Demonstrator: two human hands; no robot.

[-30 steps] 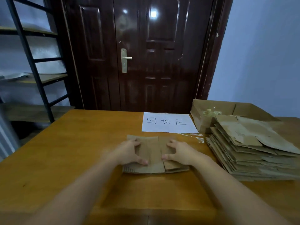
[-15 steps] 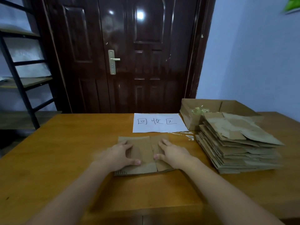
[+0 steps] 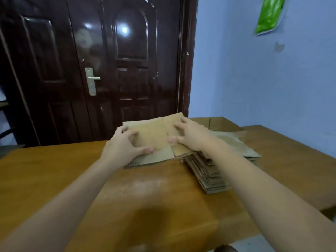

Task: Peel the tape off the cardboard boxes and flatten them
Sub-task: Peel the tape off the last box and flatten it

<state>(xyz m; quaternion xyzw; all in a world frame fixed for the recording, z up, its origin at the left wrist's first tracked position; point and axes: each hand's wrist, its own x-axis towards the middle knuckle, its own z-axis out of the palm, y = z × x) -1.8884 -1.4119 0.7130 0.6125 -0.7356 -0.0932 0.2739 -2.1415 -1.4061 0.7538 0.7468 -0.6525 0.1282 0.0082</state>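
The flattened box (image 3: 156, 140) is held between the left hand (image 3: 121, 148) and the right hand (image 3: 190, 137), each grip closed on it: on the left, the fingers are curled over the far left edge and the thumb is pressed onto the top face near the middle; on the right, the fingers are spread and bent over the far right part, with the thumb laid on the face beside the centre seam. Half a second ago the same piece was pressed flat on the tabletop (image 3: 54, 179) straight ahead of the arms; now it is lifted, tilted with its far edge raised, and carried to the right, so that its right half is above the stack of flattened boxes (image 3: 209, 173) while its left half overhangs bare wood. Whether its underside already touches the stack cannot be told. No tape is seen on its upper face. From this it is judged that this box is finished with and is being added to the pile, and only the lowering and squaring remain. Beyond the right grip, part of an open carton (image 3: 221, 122) is seen behind the stack. Farther out, a dark door (image 3: 109, 70) and a blue wall with a green sheet (image 3: 269, 15) are seen. The white paper sign seen earlier is now hidden.
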